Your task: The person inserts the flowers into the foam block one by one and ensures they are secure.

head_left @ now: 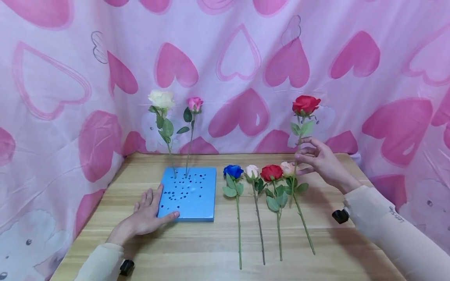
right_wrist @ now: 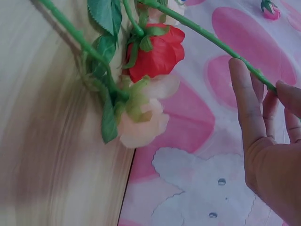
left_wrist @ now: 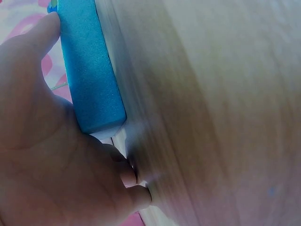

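Note:
My right hand pinches the green stem of a red rose, bloom up, above the back right of the table. Against the left and front edges of a blue foam block rests my left hand, its fingers spread and thumb at the front edge. Many small holes dot the block's top. A white rose and a pink rose stand upright in its back part. In the left wrist view, the block's side lies along the thumb and palm.
Right of the block, a blue rose, a pale pink rosebud, a second red rose and a peach rose lie in a row on the wooden table. A heart-patterned curtain hangs behind.

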`<state>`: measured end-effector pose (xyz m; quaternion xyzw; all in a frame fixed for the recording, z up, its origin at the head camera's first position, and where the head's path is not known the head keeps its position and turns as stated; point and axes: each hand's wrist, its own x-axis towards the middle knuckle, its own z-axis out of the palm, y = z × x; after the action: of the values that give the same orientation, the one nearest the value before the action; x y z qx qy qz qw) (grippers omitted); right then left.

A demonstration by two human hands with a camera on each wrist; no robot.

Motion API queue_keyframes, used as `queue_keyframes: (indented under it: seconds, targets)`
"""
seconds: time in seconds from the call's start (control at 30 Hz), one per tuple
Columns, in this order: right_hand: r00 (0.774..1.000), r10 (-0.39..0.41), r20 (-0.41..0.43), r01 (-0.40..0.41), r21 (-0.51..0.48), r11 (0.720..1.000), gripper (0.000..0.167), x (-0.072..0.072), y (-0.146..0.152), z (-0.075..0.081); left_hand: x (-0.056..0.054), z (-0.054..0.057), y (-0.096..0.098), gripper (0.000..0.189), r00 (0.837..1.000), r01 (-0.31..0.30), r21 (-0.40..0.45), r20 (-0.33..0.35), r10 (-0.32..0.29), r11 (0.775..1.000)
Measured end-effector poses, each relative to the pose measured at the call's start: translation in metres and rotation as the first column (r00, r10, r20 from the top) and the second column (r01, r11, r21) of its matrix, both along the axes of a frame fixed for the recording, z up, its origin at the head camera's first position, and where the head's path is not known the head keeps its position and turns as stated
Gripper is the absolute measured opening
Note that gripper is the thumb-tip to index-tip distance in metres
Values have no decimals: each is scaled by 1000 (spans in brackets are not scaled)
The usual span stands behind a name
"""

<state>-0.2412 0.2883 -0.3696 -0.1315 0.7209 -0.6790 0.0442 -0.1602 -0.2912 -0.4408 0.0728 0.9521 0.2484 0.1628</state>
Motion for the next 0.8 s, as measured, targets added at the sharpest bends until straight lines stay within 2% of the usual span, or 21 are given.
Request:
queue_keyframes:
  seconds: [0.4, 0.8]
  targets:
    - [999, 21, -39, -22, -38, 999, 40, -19, -35, 9, 0, 0, 0, 128, 1000, -5, -1, -1, 5, 1000]
    - [993, 62, -98, -69, -73, 995, 43, -42, -99, 20, -1, -2, 0, 129, 1000, -12, 0, 2, 12, 1000]
